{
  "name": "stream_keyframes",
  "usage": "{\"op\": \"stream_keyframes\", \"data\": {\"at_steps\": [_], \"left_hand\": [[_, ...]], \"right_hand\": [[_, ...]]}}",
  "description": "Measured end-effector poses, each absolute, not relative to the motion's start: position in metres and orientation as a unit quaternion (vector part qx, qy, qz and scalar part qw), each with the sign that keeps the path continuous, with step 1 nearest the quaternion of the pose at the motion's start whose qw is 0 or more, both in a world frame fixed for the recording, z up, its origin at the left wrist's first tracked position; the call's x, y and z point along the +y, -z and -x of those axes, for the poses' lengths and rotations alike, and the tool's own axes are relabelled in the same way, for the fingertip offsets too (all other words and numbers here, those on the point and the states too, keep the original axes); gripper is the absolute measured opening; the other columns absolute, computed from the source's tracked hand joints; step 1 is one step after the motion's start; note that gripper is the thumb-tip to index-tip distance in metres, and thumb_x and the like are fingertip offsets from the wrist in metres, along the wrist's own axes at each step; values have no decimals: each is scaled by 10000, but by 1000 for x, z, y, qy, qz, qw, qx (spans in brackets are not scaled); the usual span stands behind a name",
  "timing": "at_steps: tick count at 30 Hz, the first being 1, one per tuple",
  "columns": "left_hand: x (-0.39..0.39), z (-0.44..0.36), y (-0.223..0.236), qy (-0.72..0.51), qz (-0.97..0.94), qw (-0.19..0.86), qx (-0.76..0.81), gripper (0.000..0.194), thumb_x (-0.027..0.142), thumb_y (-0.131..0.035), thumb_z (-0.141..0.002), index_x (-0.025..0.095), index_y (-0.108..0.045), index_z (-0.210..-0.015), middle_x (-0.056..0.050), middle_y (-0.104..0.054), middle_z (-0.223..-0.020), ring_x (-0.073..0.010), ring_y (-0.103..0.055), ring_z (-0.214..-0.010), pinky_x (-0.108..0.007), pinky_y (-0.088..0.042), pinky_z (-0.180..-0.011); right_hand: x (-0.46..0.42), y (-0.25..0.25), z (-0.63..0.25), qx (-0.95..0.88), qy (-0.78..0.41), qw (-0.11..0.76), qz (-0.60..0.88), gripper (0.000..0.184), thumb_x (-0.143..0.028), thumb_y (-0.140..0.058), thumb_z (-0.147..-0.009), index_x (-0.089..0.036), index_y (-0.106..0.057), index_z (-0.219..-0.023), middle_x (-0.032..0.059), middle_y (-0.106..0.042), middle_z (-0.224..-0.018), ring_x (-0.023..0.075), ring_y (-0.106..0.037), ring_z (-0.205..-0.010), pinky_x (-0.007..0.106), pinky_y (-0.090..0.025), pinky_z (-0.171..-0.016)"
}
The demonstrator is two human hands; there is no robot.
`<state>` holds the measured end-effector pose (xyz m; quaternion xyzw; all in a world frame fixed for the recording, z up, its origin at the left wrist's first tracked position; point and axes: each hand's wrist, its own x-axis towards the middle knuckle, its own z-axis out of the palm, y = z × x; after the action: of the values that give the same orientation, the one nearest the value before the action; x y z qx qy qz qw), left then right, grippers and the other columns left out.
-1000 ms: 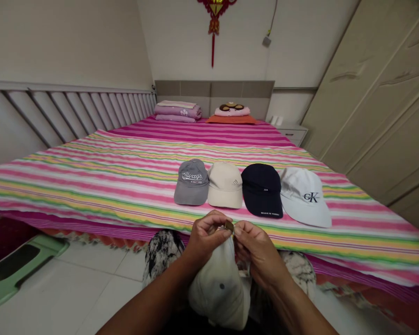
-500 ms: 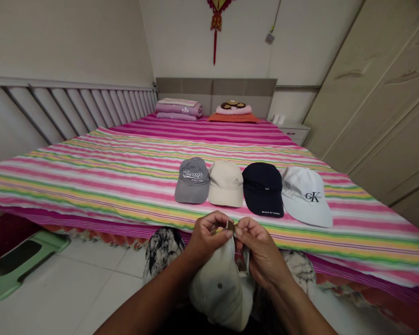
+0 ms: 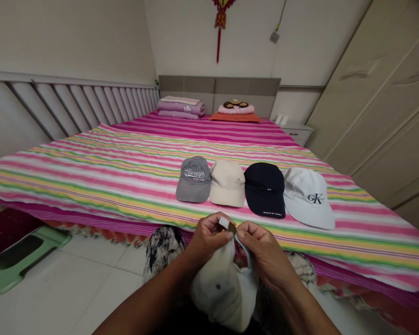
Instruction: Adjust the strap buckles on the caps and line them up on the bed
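Note:
A pale baseball cap is held low over my lap, its back opening turned up toward the bed. My left hand pinches the cap's back strap beside a metal buckle; a white strap end sticks out there. On the other side of the buckle, my right hand grips the strap and edge of the opening. Beyond my hands a grey cap, a beige cap, a navy cap and a white cap lie in a row, brims toward me.
The caps rest on a bed with a striped sheet. Folded purple bedding and a pink folded item sit by the headboard. A green stool stands at left, a wardrobe at right.
The white strap end now sticks out above the buckle, where before it was hardly visible. My right hand has shifted slightly right and the view has turned a little.

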<state>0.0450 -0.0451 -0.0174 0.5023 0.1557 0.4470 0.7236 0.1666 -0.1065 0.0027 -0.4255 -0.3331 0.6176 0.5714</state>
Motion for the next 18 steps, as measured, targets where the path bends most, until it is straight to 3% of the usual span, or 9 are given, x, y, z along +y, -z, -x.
{"op": "stream_keyframes", "data": {"at_steps": [7, 18], "left_hand": [[-41, -40, 20, -476, -454, 726, 201, 242, 244, -701, -585, 142, -565, -757, 22, -535, -651, -67, -455, -538, -190, -342, -518], [-44, -43, 22, -450, -516, 709, 167, 210, 223, -687, -604, 140, -584, -767, -6, -561, -694, -104, -509, -619, -223, -394, -587]], "right_hand": [[-104, 0, -177, -438, -591, 510, 445, 318, -420, -622, -709, -141, -519, -597, -1, -538, -525, 89, -447, -501, 216, -330, -514], [-102, -1, -174, -425, -598, 524, 432, 302, -383, -585, -740, -147, -511, -565, -22, -500, -480, 79, -404, -445, 215, -293, -476]]}}
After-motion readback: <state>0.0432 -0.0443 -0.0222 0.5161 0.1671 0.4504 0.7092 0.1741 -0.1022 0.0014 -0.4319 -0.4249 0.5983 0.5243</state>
